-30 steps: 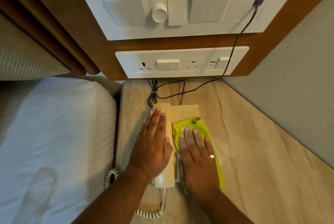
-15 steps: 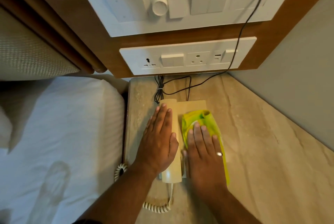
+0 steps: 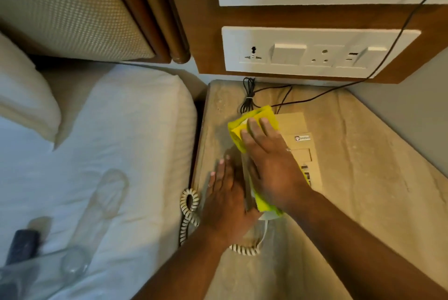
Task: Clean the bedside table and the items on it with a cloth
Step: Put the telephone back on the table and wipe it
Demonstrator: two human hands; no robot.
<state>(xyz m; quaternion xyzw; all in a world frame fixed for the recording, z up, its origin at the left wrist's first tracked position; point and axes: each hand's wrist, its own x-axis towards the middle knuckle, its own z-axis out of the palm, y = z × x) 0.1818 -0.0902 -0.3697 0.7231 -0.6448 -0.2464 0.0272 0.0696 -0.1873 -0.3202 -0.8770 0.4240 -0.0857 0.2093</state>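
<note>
Wiping a cream corded telephone [image 3: 299, 151], a person's right hand [image 3: 271, 161] presses a folded yellow-green cloth [image 3: 252, 119] flat along the handset, which lies in its cradle on the phone's left side and is mostly covered. The right hand's fingers [image 3: 254, 130] lie straight and close together on top of the cloth, pinching nothing; a ring shows on one of them. The left hand [image 3: 226, 199] rests flat just left of the handset, its fingers [image 3: 218, 173] extended and slightly fanned, touching the phone's edge and the table.

A small silver badge [image 3: 302, 138] on the phone body carries writing that seems to read "Oberoi", though it is blurred. Dark keypad markings below it are too small to read.

The phone sits near the back left of a beige marble-look table [image 3: 363, 178]. Its coiled cord [image 3: 190, 210] loops off the table's left edge, beside the bed. Bundled black cables [image 3: 248, 96] lie behind the phone, under a white socket panel [image 3: 315, 53] set in a wood wall board; one black wire [image 3: 397, 40] climbs past it to a second white panel above.

To the left is a bed with a white sheet [image 3: 109, 154], a pillow [image 3: 21, 96] and a padded headboard [image 3: 72, 8]. A clear glass [image 3: 75, 263] lies on the sheet, contents not discernible, next to a dark object.
</note>
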